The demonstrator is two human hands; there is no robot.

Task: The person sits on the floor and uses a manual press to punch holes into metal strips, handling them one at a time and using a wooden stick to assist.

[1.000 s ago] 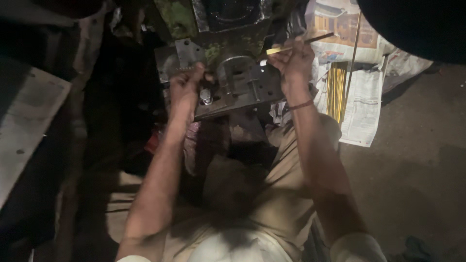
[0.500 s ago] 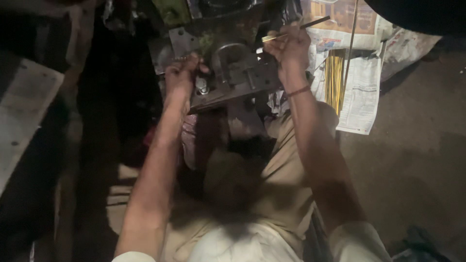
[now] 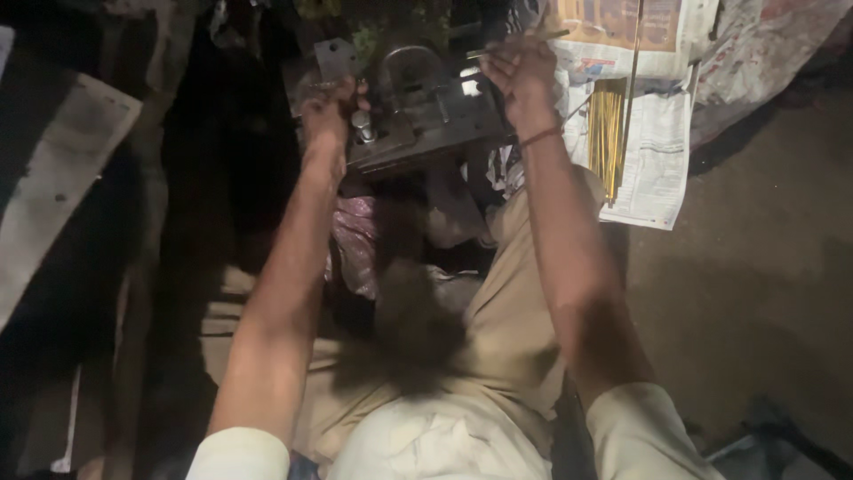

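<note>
A small metal press (image 3: 418,111) is seen at twelve o'clock, set low before a seated person's knees so both arms can reach it. The left hand (image 3: 327,105) is closed around a part at the machine's left edge, apparently to steady or work it, while the right hand (image 3: 520,71) is pinched shut on a thin stick (image 3: 520,40) held level over the top, where it can be fed in. At one o'clock, a bundle of yellow sticks (image 3: 609,133) is laid on spread newspaper (image 3: 653,169), kept off the dusty floor (image 3: 755,293) and within reach.
</note>
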